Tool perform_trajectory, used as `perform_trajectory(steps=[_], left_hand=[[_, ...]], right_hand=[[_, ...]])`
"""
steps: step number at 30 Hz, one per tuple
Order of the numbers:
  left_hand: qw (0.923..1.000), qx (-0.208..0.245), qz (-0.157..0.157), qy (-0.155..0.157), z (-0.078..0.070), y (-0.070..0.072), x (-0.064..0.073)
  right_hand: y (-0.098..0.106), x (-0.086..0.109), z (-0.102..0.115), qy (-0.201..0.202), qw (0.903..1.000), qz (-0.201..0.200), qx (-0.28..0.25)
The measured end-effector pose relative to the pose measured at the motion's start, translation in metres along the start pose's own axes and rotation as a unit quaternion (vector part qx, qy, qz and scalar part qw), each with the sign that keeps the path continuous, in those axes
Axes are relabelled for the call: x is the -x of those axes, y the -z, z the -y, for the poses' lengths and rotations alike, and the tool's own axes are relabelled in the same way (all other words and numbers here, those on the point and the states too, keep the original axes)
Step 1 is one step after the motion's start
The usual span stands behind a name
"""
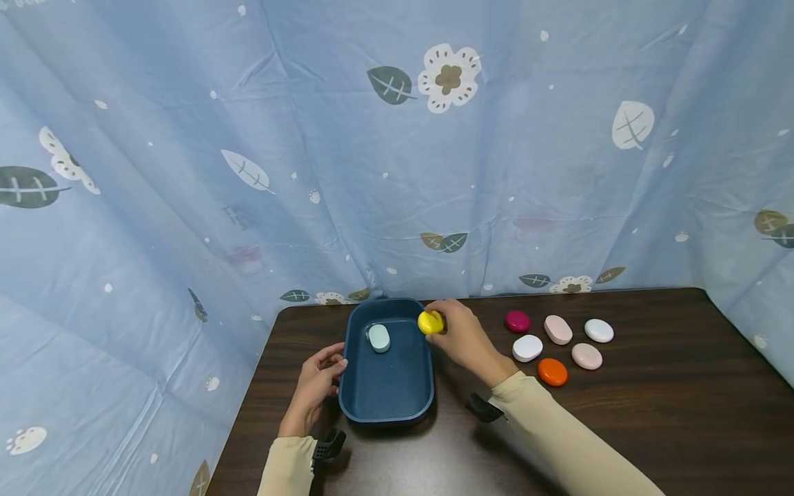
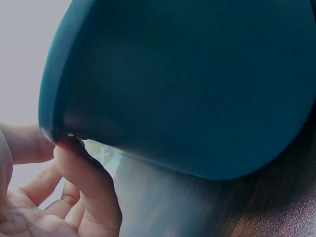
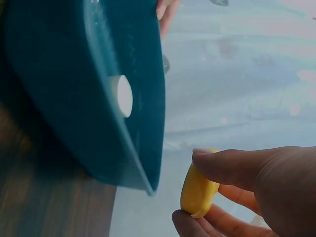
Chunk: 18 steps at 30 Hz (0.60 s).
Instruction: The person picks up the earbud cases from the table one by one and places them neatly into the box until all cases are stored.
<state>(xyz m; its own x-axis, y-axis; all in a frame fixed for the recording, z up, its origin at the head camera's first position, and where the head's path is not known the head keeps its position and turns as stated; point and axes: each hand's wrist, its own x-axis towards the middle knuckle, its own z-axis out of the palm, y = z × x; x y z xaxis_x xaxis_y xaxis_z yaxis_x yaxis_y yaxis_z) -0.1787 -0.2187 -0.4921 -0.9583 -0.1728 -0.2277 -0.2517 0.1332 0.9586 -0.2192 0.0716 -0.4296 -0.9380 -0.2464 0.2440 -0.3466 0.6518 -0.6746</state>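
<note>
A: Hands?
B: R hand [image 1: 459,334] is angling in, pinching 1 yellow pc [image 1: 429,322] btwn thumb & fingers, nr far end of tray's R rim. L hand [image 1: 315,382] is gripping the 1 blue tray [image 1: 389,389] at its L rim.
A: Other pcs?
B: 1 pale pc [image 1: 379,337]'s lying in tray. On counter [image 1: 682,413], 2 white pcs [image 1: 598,330], 2 pink pcs [image 1: 558,329], 1 magenta pc [image 1: 517,321] & 1 orange pc [image 1: 552,372] are sitting to R.

Long cream sleeves [image 1: 564,434], black wristbands [image 1: 330,444]
</note>
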Motion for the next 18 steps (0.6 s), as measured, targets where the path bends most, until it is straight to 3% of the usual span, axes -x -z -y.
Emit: perform_trajectory(steps=[18], left_hand=[[0.9999, 0.008, 0.006, -0.012, 0.003, 0.001, 0.000]], right_hand=[[-0.027, -0.028, 0.019, 0.004, 0.9991, 0.043, 0.007]])
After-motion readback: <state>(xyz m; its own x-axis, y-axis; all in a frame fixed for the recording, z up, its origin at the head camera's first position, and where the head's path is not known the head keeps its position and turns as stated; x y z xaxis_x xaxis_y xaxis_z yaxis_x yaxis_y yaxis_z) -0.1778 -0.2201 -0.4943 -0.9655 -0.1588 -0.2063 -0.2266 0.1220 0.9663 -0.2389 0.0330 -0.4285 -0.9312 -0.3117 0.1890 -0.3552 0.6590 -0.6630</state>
